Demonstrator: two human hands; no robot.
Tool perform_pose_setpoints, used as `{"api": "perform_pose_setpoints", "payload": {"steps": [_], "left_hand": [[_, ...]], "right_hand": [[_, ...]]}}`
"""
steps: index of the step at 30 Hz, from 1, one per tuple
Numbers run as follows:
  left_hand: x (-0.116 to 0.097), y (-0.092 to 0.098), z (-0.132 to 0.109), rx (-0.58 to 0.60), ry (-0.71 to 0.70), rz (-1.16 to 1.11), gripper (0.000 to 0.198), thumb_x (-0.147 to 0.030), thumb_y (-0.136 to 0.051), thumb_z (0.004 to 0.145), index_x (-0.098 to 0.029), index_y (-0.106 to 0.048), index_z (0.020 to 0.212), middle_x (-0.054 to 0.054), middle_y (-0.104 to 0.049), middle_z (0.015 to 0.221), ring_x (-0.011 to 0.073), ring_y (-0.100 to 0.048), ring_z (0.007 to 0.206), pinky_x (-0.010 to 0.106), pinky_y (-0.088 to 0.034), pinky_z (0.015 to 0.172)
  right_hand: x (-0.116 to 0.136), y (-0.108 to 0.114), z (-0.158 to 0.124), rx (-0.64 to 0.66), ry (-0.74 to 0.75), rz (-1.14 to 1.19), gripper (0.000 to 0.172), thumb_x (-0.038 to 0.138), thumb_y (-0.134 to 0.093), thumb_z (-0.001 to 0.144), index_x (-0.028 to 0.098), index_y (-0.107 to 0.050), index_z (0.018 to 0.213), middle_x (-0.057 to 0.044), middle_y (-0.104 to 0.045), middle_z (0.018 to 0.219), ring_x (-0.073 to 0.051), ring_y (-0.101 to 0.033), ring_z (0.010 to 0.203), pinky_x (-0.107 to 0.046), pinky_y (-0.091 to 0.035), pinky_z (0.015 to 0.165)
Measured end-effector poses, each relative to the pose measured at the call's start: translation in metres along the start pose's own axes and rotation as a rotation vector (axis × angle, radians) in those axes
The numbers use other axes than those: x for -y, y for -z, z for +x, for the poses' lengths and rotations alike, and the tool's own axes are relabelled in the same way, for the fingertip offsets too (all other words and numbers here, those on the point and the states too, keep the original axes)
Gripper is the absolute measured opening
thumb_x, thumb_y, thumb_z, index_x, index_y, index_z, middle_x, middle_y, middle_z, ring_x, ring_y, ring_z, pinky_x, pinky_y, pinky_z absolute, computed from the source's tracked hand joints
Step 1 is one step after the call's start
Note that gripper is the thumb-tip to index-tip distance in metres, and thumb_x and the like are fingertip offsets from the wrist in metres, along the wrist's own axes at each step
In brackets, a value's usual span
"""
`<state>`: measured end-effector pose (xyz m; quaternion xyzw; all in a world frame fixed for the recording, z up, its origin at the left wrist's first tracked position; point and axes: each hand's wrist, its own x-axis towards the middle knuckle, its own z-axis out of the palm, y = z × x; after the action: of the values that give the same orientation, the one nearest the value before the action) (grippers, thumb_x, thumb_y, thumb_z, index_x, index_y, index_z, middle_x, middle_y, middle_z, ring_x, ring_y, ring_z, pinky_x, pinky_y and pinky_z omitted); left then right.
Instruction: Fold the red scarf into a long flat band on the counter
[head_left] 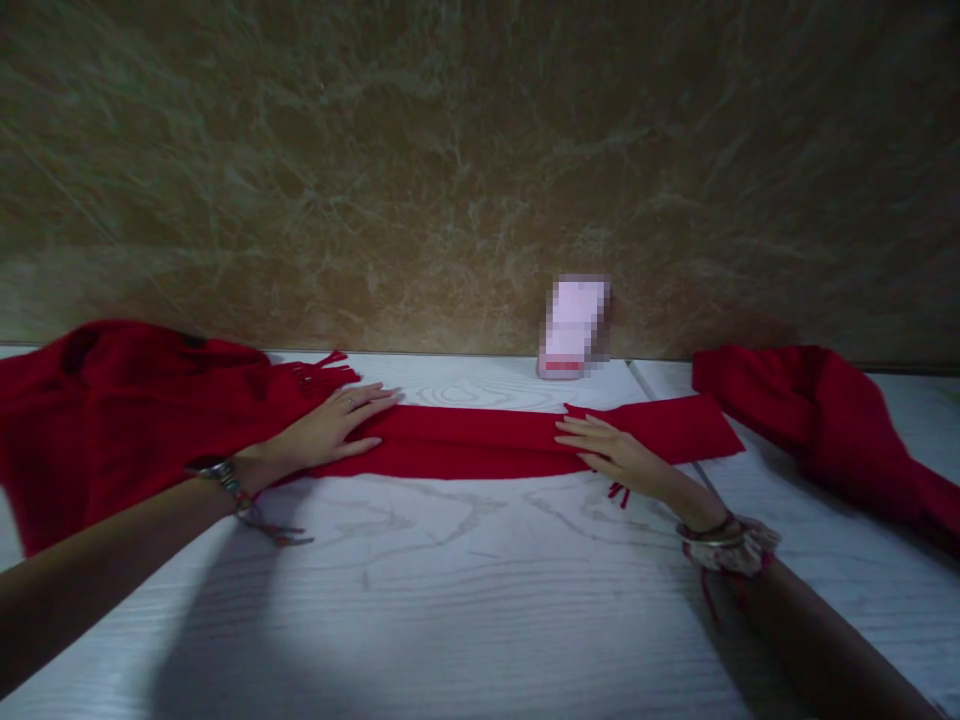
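A red fringed scarf (pixel 465 442) lies in a long, narrow folded band across the white wood-grain surface. My left hand (pixel 341 425) rests flat on the band's left part, fingers stretched out and pointing right. On its right part lies my right hand (pixel 611 455), palm down with the fingers extended to the left. Fringe shows just below the right hand and beyond the left one. Left of my left hand is a loose, rumpled heap of red cloth (pixel 150 420); whether it joins the band is hidden by the hand and arm.
More bunched red cloth (pixel 817 420) lies at the right. A pixelated phone-like object (pixel 574 325) leans against the brown marbled wall (pixel 450 180) at the back. The white surface (pixel 420 600) has a seam running near my right hand.
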<state>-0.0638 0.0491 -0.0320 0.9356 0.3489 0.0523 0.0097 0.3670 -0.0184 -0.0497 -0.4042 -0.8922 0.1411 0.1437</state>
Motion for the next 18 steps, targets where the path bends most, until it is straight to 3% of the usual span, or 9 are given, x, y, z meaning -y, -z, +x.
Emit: {"api": "perform_pose_setpoints", "payload": {"steps": [8,14,18], "left_hand": [[-0.014,0.005,0.004,0.003,-0.048,0.154,0.035,-0.022,-0.036,0.083,-0.021,-0.064,0.103,0.006,-0.062,0.101,0.0177,-0.056,0.091,0.031,-0.045,0.086],[-0.017,0.020,-0.001,-0.139,-0.154,0.227,0.036,-0.021,-0.030,0.090,-0.017,-0.066,0.091,0.008,-0.062,0.084,0.0163,-0.057,0.074,0.027,-0.049,0.069],[-0.026,0.022,-0.012,-0.043,-0.238,0.186,0.033,-0.016,-0.033,0.089,-0.016,-0.066,0.091,0.006,-0.062,0.079,0.0148,-0.056,0.072,0.024,-0.048,0.066]], "right_hand": [[0.016,-0.009,0.011,-0.055,0.096,-0.212,0.045,0.012,-0.041,0.082,0.022,-0.049,0.125,-0.004,-0.050,0.130,-0.018,-0.037,0.125,-0.046,-0.025,0.108],[0.015,-0.011,0.016,-0.032,0.073,-0.121,0.043,0.014,-0.034,0.087,0.020,-0.047,0.127,-0.004,-0.053,0.128,-0.014,-0.040,0.123,-0.038,-0.033,0.104],[0.012,-0.006,0.010,-0.003,0.066,-0.044,0.040,0.018,-0.032,0.090,0.022,-0.048,0.126,-0.003,-0.047,0.133,-0.013,-0.034,0.127,-0.038,-0.028,0.107]]}}
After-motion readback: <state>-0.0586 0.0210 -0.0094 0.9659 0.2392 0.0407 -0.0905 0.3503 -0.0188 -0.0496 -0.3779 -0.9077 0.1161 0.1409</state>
